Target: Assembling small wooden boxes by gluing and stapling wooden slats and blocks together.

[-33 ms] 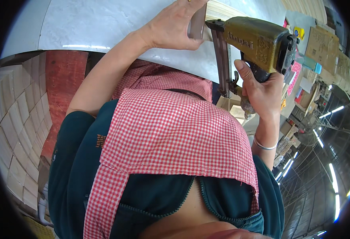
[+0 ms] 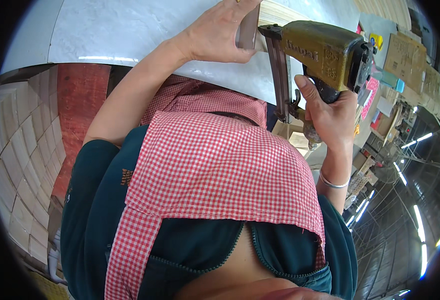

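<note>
At the top of the head view, my left hand (image 2: 215, 35) grips a brown-edged wooden piece (image 2: 249, 29), its thumb along the near end and its fingers running up out of the picture. Pale wooden strips (image 2: 277, 14) lie against that piece on the right. My right hand (image 2: 332, 117) is wrapped round the handle of a worn, gold-coloured air nail gun (image 2: 325, 47). The gun's nose points left and sits right at the wood; whether it touches cannot be made out. Its long magazine (image 2: 280, 80) slants down toward me.
The wood lies on a pale, glossy worktable (image 2: 125, 30), its near edge against my checked apron (image 2: 225, 165). Stacked pale wooden pieces (image 2: 25, 150) and a red board (image 2: 82, 115) stand at the left. Cardboard (image 2: 405, 60) and clutter lie on the right.
</note>
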The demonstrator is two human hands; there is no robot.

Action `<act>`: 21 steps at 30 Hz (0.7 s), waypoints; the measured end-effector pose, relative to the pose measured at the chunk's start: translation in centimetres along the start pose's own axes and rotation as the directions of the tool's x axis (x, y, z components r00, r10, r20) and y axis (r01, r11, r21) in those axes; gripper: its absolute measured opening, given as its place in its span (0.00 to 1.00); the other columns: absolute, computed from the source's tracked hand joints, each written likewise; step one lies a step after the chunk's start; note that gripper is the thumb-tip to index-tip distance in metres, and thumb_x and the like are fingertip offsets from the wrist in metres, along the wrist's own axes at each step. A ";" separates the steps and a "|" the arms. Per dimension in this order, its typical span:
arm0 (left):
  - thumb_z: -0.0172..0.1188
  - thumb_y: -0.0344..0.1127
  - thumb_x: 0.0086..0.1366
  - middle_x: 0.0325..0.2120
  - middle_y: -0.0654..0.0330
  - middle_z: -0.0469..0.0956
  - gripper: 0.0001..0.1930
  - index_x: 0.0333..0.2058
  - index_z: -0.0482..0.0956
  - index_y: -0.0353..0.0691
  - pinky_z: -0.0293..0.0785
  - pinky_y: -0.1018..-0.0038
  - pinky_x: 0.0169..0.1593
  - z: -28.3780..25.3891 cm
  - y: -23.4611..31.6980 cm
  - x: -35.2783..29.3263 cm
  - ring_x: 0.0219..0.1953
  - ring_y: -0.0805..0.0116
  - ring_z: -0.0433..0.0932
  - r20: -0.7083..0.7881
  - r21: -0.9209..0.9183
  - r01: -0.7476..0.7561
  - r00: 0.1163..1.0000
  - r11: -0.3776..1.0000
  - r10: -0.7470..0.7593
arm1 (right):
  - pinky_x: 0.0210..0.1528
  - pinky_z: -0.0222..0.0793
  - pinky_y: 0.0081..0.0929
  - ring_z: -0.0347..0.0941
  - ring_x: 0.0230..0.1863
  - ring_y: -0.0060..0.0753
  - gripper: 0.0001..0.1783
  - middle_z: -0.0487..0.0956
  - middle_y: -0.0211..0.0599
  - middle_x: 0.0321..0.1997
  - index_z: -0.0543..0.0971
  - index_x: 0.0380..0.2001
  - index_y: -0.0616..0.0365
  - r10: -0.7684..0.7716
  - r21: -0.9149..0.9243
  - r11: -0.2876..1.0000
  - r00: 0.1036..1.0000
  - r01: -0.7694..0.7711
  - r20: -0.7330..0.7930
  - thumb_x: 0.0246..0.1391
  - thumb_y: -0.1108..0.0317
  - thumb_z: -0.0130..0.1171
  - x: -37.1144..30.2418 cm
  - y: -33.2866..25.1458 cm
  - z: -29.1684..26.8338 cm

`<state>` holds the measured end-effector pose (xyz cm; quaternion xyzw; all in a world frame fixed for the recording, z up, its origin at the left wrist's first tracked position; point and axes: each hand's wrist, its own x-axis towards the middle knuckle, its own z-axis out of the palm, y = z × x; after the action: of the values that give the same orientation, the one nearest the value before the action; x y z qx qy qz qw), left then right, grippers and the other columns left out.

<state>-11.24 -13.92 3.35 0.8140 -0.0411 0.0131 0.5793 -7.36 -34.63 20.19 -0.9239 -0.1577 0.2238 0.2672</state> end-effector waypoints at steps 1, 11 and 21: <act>0.71 0.42 0.52 0.70 0.38 0.50 0.56 0.72 0.45 0.32 0.55 0.54 0.73 0.0 0.0 0.0 0.71 0.40 0.54 0.005 0.001 -0.001 1.000 1.000 0.001 | 0.16 0.59 0.17 0.68 0.15 0.19 0.15 0.80 0.33 0.20 0.83 0.38 0.66 0.039 -0.037 0.999 0.999 -0.038 0.026 0.54 0.65 0.74 0.2 -0.3 -0.3; 0.69 0.51 0.58 0.69 0.32 0.50 0.54 0.71 0.46 0.26 0.54 0.53 0.73 1.5 -0.8 -1.1 0.71 0.36 0.53 -0.339 0.099 0.003 0.940 0.995 0.031 | 0.14 0.57 0.18 0.67 0.12 0.20 0.18 0.80 0.33 0.18 0.83 0.37 0.68 -0.122 -0.088 0.988 0.991 0.127 0.059 0.54 0.63 0.74 2.8 -1.5 -2.2; 0.68 0.52 0.59 0.69 0.30 0.49 0.52 0.69 0.49 0.25 0.54 0.52 0.72 1.9 -0.8 -1.2 0.72 0.35 0.52 -0.382 0.132 0.009 0.923 0.991 0.042 | 0.13 0.56 0.17 0.67 0.11 0.20 0.21 0.79 0.34 0.16 0.81 0.33 0.68 -0.162 -0.133 0.976 0.982 0.174 0.093 0.54 0.58 0.74 6.6 -0.9 -2.6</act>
<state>-12.38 -15.40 1.88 0.8316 0.0674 0.1799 0.5211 -0.61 -32.32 20.53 -0.9139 -0.2615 0.2263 0.2128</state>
